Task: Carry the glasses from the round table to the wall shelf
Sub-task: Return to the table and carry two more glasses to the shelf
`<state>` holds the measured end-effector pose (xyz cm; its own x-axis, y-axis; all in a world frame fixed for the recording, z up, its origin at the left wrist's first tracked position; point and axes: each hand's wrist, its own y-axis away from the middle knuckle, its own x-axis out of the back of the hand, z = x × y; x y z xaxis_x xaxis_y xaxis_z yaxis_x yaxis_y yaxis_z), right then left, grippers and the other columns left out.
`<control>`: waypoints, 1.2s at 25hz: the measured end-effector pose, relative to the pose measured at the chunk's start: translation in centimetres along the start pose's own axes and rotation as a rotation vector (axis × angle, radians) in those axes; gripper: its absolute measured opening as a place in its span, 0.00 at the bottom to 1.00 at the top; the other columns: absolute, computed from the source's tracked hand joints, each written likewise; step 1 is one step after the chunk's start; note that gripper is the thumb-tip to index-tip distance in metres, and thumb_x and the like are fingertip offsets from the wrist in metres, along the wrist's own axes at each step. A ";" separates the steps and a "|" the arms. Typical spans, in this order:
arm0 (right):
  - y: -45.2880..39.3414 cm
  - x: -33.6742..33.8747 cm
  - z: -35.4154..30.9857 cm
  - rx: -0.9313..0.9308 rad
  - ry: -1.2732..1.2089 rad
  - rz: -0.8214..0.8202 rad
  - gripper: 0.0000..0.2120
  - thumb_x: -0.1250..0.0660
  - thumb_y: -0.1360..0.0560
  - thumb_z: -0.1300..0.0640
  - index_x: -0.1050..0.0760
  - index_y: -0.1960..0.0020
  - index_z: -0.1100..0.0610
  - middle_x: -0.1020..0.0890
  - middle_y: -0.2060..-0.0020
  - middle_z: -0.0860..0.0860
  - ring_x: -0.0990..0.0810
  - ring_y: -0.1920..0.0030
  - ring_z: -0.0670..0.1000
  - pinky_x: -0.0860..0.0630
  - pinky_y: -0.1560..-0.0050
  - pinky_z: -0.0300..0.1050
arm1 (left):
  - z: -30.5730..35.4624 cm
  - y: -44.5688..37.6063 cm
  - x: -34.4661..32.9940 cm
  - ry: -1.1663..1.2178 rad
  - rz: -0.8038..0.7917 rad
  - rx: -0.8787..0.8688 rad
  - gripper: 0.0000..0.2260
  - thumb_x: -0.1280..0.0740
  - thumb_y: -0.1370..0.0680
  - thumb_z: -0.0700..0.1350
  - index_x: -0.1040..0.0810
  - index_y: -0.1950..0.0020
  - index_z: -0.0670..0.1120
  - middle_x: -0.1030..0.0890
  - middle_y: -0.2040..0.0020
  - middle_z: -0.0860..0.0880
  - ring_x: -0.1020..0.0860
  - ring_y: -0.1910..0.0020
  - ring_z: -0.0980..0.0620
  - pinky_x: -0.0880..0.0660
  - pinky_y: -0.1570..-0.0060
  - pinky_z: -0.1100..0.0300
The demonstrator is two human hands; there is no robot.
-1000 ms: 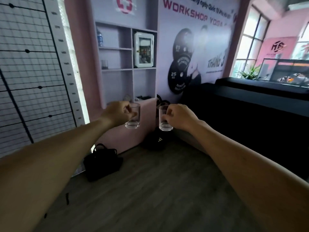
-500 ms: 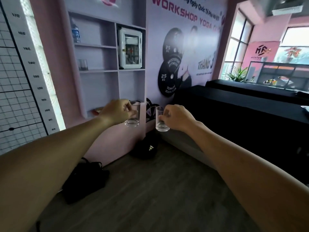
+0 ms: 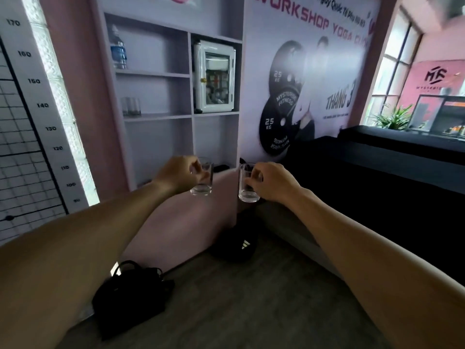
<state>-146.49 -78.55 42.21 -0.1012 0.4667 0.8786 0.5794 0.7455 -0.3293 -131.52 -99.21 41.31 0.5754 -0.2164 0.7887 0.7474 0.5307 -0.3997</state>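
The left hand pinches one clear glass by its upper wall; the right hand grips a second glass the same way. Both glasses hang upright, near each other, in front of the wall shelf, where what look like blurred glasses stand.

A pale lilac shelf unit is set into a pink wall on the far left, beside a height chart. A large yoga workshop poster covers the far wall. Daylight enters through windows at far right. The grey wood-look floor holds two black bags.
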 end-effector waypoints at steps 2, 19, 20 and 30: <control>-3.1 -0.9 0.7 0.016 -0.006 -0.003 0.08 0.34 0.26 0.47 0.23 0.57 0.51 0.17 0.51 0.55 0.19 0.51 0.57 0.22 0.50 0.52 | -1.1 -2.4 -0.6 -0.019 0.005 0.011 0.08 0.28 0.28 0.56 0.22 0.60 0.53 0.19 0.59 0.49 0.21 0.56 0.47 0.30 0.59 0.57; -34.0 -8.1 6.0 0.394 -0.160 -0.047 0.09 0.32 0.26 0.47 0.21 0.55 0.53 0.17 0.55 0.54 0.20 0.55 0.57 0.23 0.55 0.48 | -8.8 -21.4 -2.2 -0.190 0.307 0.298 0.10 0.29 0.27 0.57 0.23 0.60 0.51 0.18 0.59 0.48 0.20 0.57 0.46 0.22 0.55 0.52; -35.3 -8.8 5.8 0.421 -0.170 -0.061 0.09 0.32 0.25 0.47 0.21 0.54 0.54 0.17 0.55 0.54 0.20 0.55 0.57 0.21 0.54 0.50 | -9.4 -21.9 -2.3 -0.191 0.328 0.315 0.10 0.29 0.27 0.57 0.22 0.60 0.51 0.18 0.59 0.48 0.20 0.57 0.47 0.22 0.55 0.53; -45.8 -17.1 0.1 0.594 -0.252 -0.170 0.09 0.31 0.25 0.47 0.21 0.55 0.53 0.17 0.57 0.54 0.20 0.56 0.55 0.21 0.55 0.51 | -18.7 -26.7 -1.5 -0.300 0.382 0.427 0.12 0.31 0.26 0.59 0.21 0.57 0.51 0.19 0.58 0.51 0.22 0.57 0.49 0.30 0.61 0.58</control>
<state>-171.38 -120.62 42.26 -0.3799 0.3627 0.8510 0.0023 0.9203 -0.3912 -146.12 -128.35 42.02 0.6107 0.2579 0.7487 0.2748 0.8177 -0.5058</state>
